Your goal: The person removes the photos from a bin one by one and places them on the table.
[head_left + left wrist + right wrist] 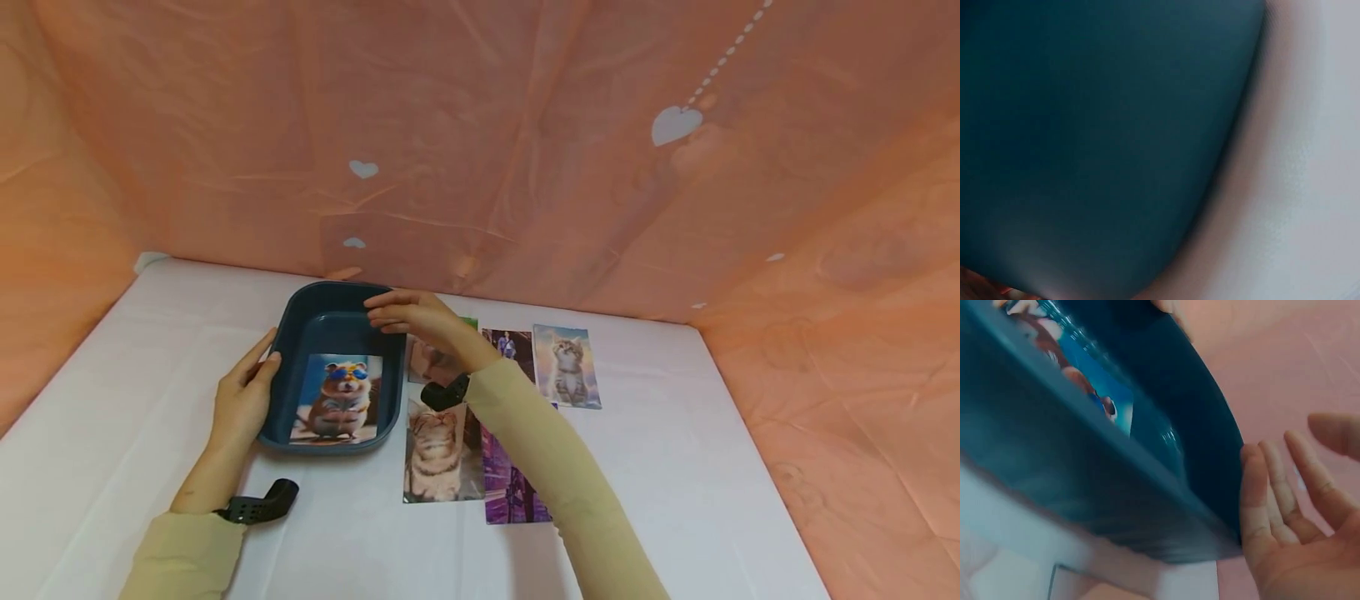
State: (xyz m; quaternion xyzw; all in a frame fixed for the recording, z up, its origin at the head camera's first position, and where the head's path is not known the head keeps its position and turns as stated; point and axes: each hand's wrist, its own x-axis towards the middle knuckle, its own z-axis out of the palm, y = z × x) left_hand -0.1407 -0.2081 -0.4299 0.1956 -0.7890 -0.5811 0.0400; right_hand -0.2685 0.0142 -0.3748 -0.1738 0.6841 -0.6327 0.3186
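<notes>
Currently, a dark blue tray (330,321) is sitting on the white tabletop (150,350), left of centre and nearer the back edge than the front. The left hand (243,392) is resting against the tray's left rim, fingers fairly straight along the outer wall and thumb up by the rim; whether they are curling under the wall is not showing. The left wrist view is showing only a blurred blue wall beside the white cloth. Inside the tray, a hamster picture (337,398) is lying flat on the floor, toward the front wall.

The right hand (408,312) is reaching across to the tray's back right corner, fingers stretched out and touching the rim. In the right wrist view the fingers (1254,487) are lying straight and spread against the tray's edge, not clamping it.

Just right of the tray, partly under the right forearm, several pictures are lying on the tabletop: a tabby cat picture (438,458) toward the front, a purple picture (510,492) beside it, and a kitten picture (567,367) farther right, nearer the back edge.
</notes>
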